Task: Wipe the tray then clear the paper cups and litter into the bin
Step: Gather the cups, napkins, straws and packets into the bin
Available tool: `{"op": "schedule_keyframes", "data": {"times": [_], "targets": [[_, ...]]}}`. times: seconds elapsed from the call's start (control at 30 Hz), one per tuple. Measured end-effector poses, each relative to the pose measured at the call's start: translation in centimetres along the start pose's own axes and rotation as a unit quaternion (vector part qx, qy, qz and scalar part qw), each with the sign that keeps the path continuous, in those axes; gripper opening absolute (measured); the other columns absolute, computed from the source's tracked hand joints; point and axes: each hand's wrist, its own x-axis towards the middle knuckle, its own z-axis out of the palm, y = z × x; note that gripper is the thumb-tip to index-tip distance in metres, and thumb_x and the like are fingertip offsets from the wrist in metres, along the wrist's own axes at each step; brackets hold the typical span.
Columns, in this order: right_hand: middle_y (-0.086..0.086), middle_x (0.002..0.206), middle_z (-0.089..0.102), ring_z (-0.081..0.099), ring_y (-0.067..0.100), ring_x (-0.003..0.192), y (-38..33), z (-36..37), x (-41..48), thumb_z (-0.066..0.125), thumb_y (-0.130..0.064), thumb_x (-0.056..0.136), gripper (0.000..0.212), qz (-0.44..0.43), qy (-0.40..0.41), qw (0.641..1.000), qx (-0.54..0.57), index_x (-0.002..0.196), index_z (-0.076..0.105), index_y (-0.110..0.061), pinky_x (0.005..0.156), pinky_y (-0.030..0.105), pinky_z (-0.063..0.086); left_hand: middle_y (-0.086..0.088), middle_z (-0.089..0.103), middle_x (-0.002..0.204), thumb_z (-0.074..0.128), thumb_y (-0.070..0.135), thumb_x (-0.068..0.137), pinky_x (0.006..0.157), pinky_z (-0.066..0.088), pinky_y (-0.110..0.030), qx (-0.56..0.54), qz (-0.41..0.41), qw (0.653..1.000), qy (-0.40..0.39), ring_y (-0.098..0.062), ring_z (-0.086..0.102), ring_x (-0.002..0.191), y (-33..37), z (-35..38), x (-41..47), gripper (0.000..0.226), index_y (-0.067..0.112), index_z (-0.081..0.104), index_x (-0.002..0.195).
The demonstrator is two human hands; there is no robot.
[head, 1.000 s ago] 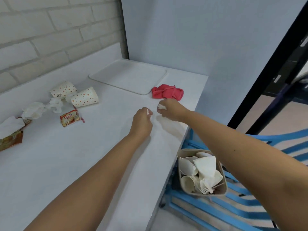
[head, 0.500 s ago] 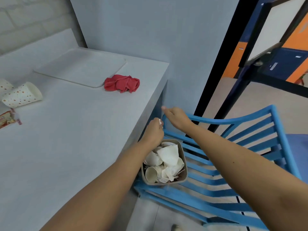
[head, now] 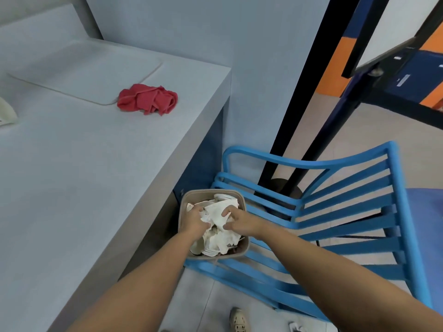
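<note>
Reaching down past the table [head: 72,188] edge, both hands sit over the mouth of the bin [head: 243,200], which stands on the floor between the table and a blue chair [head: 347,212]. The left hand [head: 194,220] is at the bin's left side, its fingers curled down among the white litter [head: 217,236]; whether it pinches anything cannot be told. The right hand [head: 239,220] is at the right side with fingers spread apart, the tips touching crumpled white paper at the top of the heap. The bin is nearly full of crushed paper cups and tissue.

On the table, the tray [head: 84,73] lies flat at the far end near the wall. A red cloth [head: 148,99] lies bunched just beside the tray's near right corner, touching or nearly touching its rim. At the far left edge of the view, part of a pale cup [head: 7,111] shows on the table, well apart from the cloth. A shoe [head: 238,319] shows on the floor below the chair.
</note>
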Motion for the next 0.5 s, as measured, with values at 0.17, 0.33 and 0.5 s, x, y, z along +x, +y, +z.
{"op": "schedule_keyframes", "data": {"times": [0.17,0.33,0.5], "targets": [[0.001,0.107,0.043,0.044,0.015,0.095,1.2,-0.3,0.5,0.053,-0.018,0.093,0.041,-0.005,0.008,0.999,-0.044,0.132,0.042,-0.013,0.074,0.020,0.038,-0.011,0.056,0.117,0.068,0.005,0.081,0.088,0.041,-0.023,-0.001,-0.026,1.000,0.010,-0.023,0.054,0.108,-0.4,1.9,0.6,0.037,0.008,0.057,0.116],[0.006,0.104,0.050,0.050,0.018,0.090,0.4,-1.7,0.8,0.049,-0.014,0.093,0.035,-0.008,0.029,0.994,-0.108,0.128,0.047,-0.010,0.076,0.024,0.037,-0.011,0.050,0.133,0.052,0.002,0.088,0.099,0.039,-0.027,0.071,-0.016,0.997,0.002,-0.027,0.048,0.121,0.3,2.2,0.5,0.048,0.008,0.044,0.135],[0.013,0.116,0.057,0.055,0.022,0.093,-2.6,-3.4,0.6,0.047,-0.013,0.094,0.026,-0.027,0.027,0.987,-0.155,0.118,0.056,-0.009,0.074,0.022,0.039,-0.011,0.060,0.120,0.047,0.001,0.088,0.085,0.048,-0.030,0.081,0.035,0.994,0.066,-0.028,0.057,0.107,3.0,-0.1,0.3,0.035,0.008,0.057,0.120]]}}
